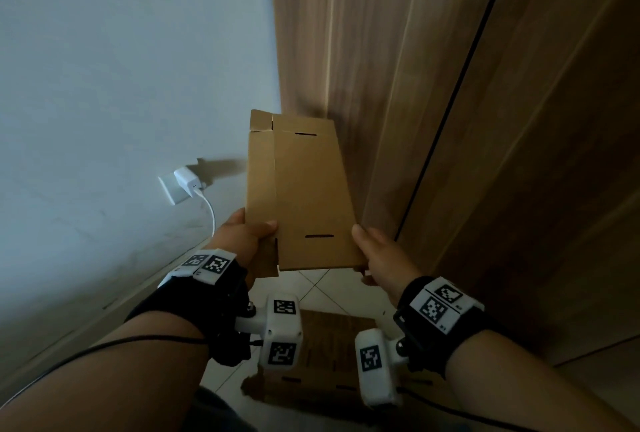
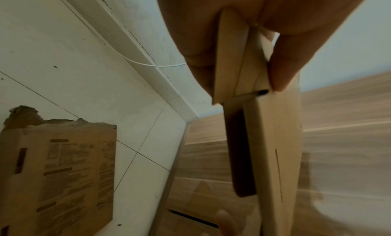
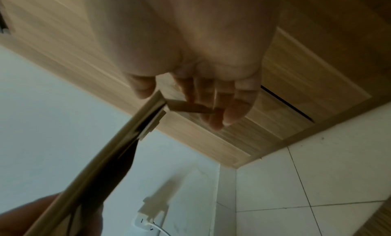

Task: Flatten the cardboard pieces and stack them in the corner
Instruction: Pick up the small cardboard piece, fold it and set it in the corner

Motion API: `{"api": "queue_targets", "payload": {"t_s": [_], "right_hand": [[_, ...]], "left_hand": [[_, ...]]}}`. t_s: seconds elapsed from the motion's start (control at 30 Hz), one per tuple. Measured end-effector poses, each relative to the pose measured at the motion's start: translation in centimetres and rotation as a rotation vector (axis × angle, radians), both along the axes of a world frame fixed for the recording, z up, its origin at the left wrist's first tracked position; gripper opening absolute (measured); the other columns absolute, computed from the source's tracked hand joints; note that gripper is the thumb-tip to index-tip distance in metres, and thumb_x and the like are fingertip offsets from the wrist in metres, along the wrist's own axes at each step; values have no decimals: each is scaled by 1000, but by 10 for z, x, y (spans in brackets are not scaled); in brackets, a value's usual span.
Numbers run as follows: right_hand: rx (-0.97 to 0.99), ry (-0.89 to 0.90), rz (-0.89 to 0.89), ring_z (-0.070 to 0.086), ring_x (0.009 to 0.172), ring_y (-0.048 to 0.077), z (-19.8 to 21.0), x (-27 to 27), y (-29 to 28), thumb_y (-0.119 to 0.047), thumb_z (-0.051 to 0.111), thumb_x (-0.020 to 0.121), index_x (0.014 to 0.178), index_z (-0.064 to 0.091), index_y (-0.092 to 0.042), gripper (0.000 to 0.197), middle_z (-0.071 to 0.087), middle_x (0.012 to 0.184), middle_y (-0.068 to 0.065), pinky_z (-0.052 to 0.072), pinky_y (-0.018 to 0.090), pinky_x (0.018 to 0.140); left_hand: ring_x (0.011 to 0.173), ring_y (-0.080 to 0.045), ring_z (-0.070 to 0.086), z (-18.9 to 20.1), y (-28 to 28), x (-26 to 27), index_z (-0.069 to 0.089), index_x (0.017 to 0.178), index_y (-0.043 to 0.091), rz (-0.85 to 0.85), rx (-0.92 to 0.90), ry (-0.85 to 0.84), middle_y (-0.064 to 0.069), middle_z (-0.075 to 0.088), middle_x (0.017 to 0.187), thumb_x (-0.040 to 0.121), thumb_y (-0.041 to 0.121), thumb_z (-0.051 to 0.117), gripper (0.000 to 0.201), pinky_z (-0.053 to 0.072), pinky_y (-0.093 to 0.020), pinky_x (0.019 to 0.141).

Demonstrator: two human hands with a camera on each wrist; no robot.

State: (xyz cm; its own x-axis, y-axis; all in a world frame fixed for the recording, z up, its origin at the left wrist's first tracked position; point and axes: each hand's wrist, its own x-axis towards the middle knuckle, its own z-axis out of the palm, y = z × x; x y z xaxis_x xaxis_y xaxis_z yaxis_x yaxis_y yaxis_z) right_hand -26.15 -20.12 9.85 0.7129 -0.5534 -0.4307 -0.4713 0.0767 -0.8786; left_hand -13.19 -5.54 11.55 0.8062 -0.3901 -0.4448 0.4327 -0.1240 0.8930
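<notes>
A flattened brown cardboard piece (image 1: pixel 304 189) with two slots is held in the air, in front of the corner where the white wall meets the wooden wardrobe. My left hand (image 1: pixel 256 232) grips its near left edge, thumb on top and fingers beneath. In the left wrist view the folded layers (image 2: pixel 275 139) are pinched together. My right hand (image 1: pixel 370 251) holds the near right corner, thumb along the edge. Its fingers (image 3: pixel 222 105) lie fairly straight under a small flap of the piece (image 3: pixel 105 164). Another printed cardboard piece (image 1: pixel 329 345) (image 2: pixel 59 164) lies flat on the floor below my wrists.
A white charger (image 1: pixel 187 182) (image 3: pixel 148 212) sits in a wall outlet at the left, and its cable (image 2: pixel 148 64) hangs down along the baseboard. The wooden wardrobe (image 1: pixel 450 85) fills the right side. White floor tiles (image 3: pixel 296 181) run into the corner.
</notes>
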Motion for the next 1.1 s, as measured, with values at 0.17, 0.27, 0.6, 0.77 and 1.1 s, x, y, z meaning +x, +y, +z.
{"api": "queue_targets", "payload": {"t_s": [0.17,0.27,0.6,0.77,1.1], "right_hand": [[105,-37,-5,55,108,20,-9,3,-1,-41,57,86,128,48,-26,46,57,118,-2,49,34,83],[142,-37,-4,56,93,19,-13,4,-2,-29,59,88,118,55,-22,31,60,110,3,48,30,73],[285,-137,-181,55,81,16,-25,16,-6,-16,55,90,100,53,-16,9,57,96,4,46,26,60],[438,-196,-355,55,72,19,-35,30,-4,-17,60,87,103,53,-11,18,59,88,8,48,28,59],[758,-320,-554,61,78,21,-63,78,29,-13,59,87,88,61,-13,3,67,85,9,48,30,63]], "left_hand": [[95,-37,66,1,-6,-6,52,122,19,-28,45,-3,-13,67,107,86,9,55,37,53,-59,82],[97,-37,65,-2,-7,-5,52,118,19,-38,70,0,-13,66,106,86,8,56,34,52,-58,86],[98,-34,62,-11,-5,8,54,120,10,-76,208,48,-13,65,101,87,17,60,35,51,-51,90],[97,-35,66,-15,-3,25,59,117,7,13,185,46,-17,69,105,84,13,63,34,52,-52,91],[97,-38,68,-61,-10,60,61,107,12,87,206,92,-16,70,107,59,33,68,53,53,-54,87]]}}
